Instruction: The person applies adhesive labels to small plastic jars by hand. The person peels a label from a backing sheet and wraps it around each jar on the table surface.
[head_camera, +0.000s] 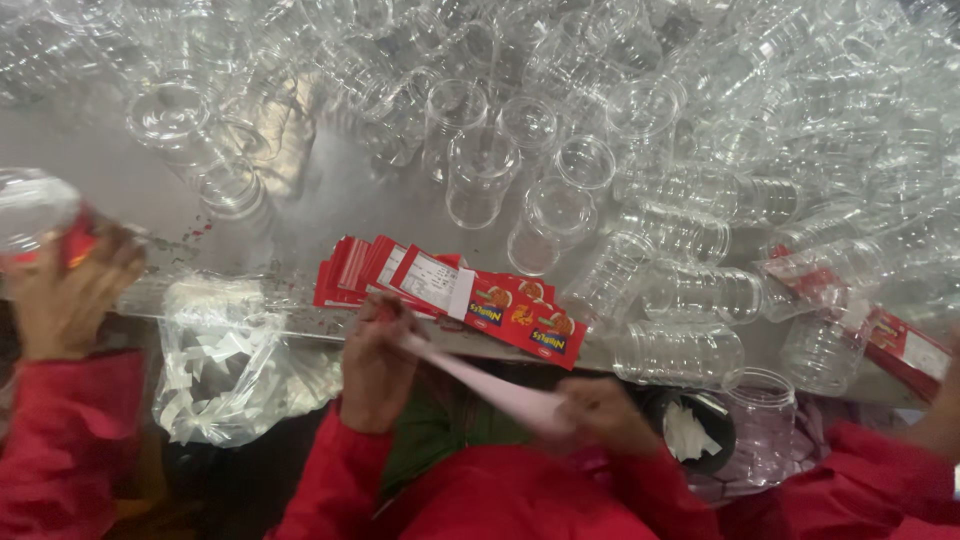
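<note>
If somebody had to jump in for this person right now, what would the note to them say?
Left hand pinches one end of a pale paper strip at the table edge; right hand pulls the other end over the lap.
A fan of red labels lies just above the hands.
Clear plastic jars cover the table, nearly all bare.
White peeled scraps fill a clear bag to the left.
A co-worker's hand at far left holds a jar with red on it.
Left: most jars and the label stack.

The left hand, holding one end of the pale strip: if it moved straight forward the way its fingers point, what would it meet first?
Probably the fanned stack of red labels at the table edge, just beyond the left hand; depth is unclear. The clear plastic jars lie farther on.
</note>
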